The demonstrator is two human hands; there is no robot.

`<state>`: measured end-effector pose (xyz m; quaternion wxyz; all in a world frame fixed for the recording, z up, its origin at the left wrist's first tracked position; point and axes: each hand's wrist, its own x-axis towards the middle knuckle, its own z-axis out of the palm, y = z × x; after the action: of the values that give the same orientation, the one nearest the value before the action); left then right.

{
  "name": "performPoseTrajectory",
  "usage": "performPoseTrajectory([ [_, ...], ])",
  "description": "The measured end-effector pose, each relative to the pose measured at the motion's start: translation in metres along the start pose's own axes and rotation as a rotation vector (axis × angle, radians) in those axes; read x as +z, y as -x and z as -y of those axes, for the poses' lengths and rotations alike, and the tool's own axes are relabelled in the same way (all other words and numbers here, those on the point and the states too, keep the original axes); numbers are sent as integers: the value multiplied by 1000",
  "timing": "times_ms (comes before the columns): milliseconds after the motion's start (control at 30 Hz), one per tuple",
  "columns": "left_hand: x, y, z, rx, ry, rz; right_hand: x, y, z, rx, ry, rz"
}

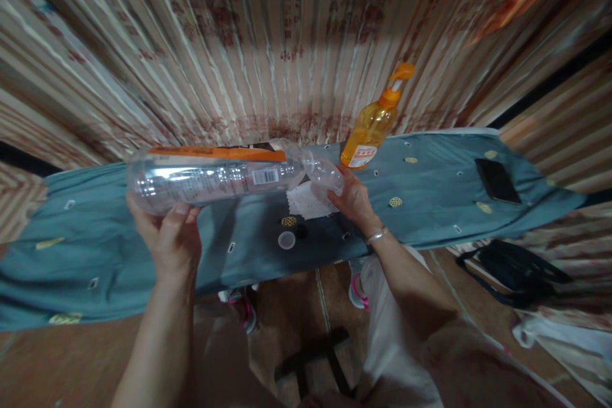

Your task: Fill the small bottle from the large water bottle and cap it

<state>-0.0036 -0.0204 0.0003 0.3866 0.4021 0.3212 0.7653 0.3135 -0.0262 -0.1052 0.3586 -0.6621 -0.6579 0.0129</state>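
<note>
A large clear plastic bottle with an orange-edged label and a barcode lies sideways above the cloth-covered table. My left hand grips it near its base, thumb on the near side. At its neck is a smaller clear plastic piece, bottle-like in shape, held in the fingers of my right hand. The two seem to meet at the neck; whether they are joined I cannot tell. Beneath them lies a white paper tissue. A small whitish round cap rests on the table nearer to me.
An orange pump bottle with yellow liquid stands at the back, right of centre. A black phone lies at the right on the teal tablecloth. Pleated curtains hang behind. On the floor at right is a black bag.
</note>
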Motion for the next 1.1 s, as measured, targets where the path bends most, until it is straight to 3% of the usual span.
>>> performPoseTrajectory([
  [1100, -2, 2, -3, 5, 9, 1, -4, 0, 6, 27, 23, 27],
])
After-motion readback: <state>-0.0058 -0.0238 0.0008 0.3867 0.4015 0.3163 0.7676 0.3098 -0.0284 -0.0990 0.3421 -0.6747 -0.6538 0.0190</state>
